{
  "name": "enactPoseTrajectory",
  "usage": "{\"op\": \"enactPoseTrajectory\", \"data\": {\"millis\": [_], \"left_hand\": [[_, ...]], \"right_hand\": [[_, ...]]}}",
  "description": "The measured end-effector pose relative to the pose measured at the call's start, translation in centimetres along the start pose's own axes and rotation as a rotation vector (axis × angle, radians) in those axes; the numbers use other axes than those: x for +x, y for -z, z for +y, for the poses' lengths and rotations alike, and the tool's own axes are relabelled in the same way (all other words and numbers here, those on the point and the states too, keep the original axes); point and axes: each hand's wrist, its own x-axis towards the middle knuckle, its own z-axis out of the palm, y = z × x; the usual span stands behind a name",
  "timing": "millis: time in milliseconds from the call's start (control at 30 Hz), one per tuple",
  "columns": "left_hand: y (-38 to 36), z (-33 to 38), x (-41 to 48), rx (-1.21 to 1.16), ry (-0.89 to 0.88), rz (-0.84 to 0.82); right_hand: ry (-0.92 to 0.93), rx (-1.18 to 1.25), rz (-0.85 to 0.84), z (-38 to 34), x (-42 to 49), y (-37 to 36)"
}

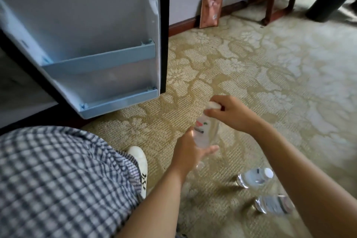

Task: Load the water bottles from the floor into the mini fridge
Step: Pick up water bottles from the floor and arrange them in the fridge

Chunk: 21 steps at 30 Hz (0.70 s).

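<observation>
A clear water bottle (pixel 205 131) with a white cap and a red-marked label is held above the carpet. My right hand (pixel 229 113) grips its cap end, and my left hand (pixel 190 152) cups its lower end from beneath, fingers curled round it. Two more water bottles lie on the carpet to the lower right: one (pixel 256 177) with a white cap, the other (pixel 272 204) partly hidden behind my right forearm. The mini fridge door (pixel 100 31) stands open at upper left, with two blue door shelves (pixel 100 63) holding nothing.
The fridge interior (pixel 17 87) is dark at far left. My knee in checked fabric (pixel 58 179) and a white shoe (pixel 140 164) fill the lower left. A brown packet (pixel 210 10) leans on the wall. Chair legs (pixel 272 0) and a black bin (pixel 326 4) stand at upper right.
</observation>
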Motion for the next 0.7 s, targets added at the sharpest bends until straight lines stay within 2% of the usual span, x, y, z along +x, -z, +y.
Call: {"op": "enactPoseTrajectory", "data": {"millis": [167,467,700], "left_hand": [[2.5,2.9,-1.0,-0.056,0.017,0.092],[9.9,9.4,-3.5,-0.080,-0.106,0.240],[18.2,12.6,-5.7,0.031,-0.226,0.373]], "right_hand": [[0.039,0.092,0.122,-3.7,0.3,0.2],[0.204,0.279,-0.086,-12.6,0.6,1.6],[0.415,0.209,-0.005,-20.5,2.4,1.5]]}}
